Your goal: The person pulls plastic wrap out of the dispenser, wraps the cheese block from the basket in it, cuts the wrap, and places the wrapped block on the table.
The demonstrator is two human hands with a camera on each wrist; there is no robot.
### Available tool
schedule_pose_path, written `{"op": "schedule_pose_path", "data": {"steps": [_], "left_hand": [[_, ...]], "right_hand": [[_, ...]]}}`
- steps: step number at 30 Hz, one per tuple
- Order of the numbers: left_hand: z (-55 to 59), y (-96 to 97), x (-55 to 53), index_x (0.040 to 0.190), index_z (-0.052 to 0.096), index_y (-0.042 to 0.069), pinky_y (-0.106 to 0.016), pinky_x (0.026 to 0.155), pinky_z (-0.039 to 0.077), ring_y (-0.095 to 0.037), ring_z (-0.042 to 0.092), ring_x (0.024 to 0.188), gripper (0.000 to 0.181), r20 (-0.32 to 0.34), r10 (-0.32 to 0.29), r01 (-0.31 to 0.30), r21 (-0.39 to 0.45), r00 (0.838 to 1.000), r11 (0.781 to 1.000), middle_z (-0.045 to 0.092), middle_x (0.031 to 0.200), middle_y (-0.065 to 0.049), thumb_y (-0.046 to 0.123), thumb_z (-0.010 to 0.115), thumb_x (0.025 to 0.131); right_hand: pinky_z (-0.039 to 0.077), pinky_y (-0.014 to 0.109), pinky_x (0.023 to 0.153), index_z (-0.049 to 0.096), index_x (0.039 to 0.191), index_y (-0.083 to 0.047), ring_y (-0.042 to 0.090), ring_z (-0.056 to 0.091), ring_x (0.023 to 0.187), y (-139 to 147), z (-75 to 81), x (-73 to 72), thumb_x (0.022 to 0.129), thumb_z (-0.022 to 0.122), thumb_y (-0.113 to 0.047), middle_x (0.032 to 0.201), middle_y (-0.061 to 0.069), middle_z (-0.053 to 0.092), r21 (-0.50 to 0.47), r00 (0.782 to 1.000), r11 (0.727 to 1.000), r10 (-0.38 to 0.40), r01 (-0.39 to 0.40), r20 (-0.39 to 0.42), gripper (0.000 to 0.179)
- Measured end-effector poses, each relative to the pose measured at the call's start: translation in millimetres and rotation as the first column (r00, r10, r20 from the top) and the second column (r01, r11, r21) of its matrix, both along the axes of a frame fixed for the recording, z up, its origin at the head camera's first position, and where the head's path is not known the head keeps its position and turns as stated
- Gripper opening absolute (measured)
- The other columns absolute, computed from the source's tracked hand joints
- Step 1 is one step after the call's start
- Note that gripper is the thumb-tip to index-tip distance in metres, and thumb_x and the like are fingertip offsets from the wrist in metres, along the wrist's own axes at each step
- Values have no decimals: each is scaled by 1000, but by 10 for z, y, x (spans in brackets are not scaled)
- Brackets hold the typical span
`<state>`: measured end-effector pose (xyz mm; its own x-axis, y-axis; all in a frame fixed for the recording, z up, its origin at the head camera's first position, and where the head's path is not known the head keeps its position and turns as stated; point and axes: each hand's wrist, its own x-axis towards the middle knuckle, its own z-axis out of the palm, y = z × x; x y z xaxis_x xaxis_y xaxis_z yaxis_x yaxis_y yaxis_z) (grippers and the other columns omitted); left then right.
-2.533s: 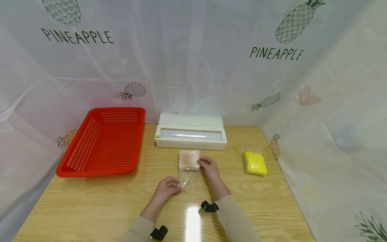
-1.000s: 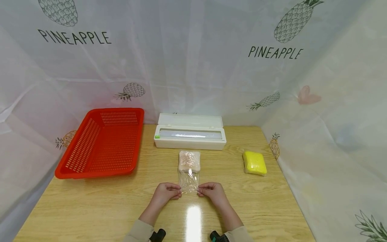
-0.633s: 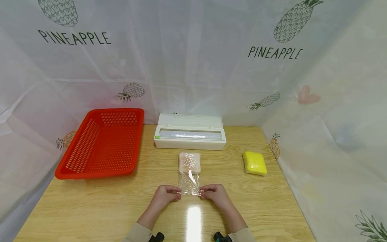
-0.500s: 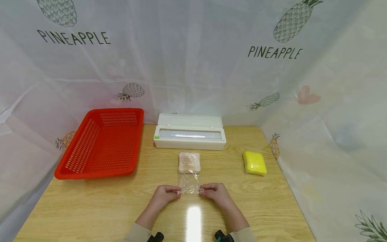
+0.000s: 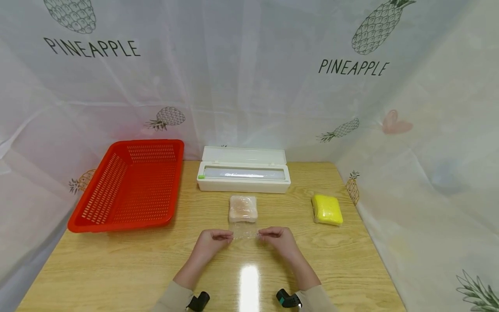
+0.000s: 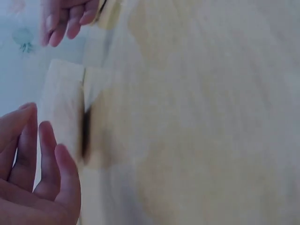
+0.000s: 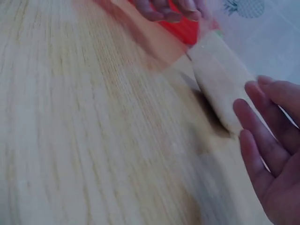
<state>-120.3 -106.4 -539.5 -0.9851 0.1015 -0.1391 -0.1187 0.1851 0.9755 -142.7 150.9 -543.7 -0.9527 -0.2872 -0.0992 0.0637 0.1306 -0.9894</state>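
A pale, slightly browned slab shaped like a slice of bread (image 5: 243,208) lies mid-table, covered by clear cling film (image 5: 244,229). The film's loose flap reaches toward the person. My left hand (image 5: 210,241) pinches the flap's near left corner between thumb and fingers, and my right hand (image 5: 279,239) pinches the near right corner. Between them the flap's edge is stretched straight, seemingly a little above the table. Both wrist views are blurred, and the film hardly shows there. Behind the slab stands a white cling film dispenser (image 5: 243,186), lid up, its roll visible inside.
On the left side of the table sits a red perforated basket (image 5: 177,186). A yellow block wrapped in film (image 5: 327,209) lies toward the right. A patterned curtain (image 5: 241,86) hangs behind the wooden table (image 5: 117,268).
My right hand has left the slab's right side and taken the flap's near right corner. Both hands drew the film toward the person, then lifted its edge and moved slightly forward toward the slab.
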Motion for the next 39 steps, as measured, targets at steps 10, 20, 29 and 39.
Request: {"op": "schedule_pose_path", "data": {"steps": [10,20,29,39], "left_hand": [[218,-11,-324,94,78,7,-31,73,55,-18,67,89,9,-81,48,-59,-137,996,989,73,94,-5,7,72,87],[257,29,-675,95,77,6,-29,68,47,-20,57,84,11,-210,147,-184,-169,967,968,68,94,-4,12,74,87],[188,132,-842,100,74,4,-28,67,47,-21,59,88,14,-131,229,-241,-83,965,967,69,98,-6,15,69,92],[21,124,-1026,101,73,1,-27,67,47,-22,58,87,19,-91,263,-269,-70,961,961,68,99,-10,17,69,92]], "right_hand": [[56,39,76,72,95,10,19,65,80,-136,494,-145,87,70,1,86,8,70,54,987,990,-121,127,-110,12],[53,31,69,71,95,7,14,59,81,-302,523,-431,89,70,-5,90,6,69,37,946,963,-254,266,-202,13],[51,51,86,66,100,13,18,61,84,-413,271,-711,92,63,1,97,22,67,-83,934,946,-324,314,-153,15],[51,23,66,69,96,8,13,58,74,-503,-49,-939,91,67,-3,83,7,65,-71,899,909,-418,412,-130,13]]}}
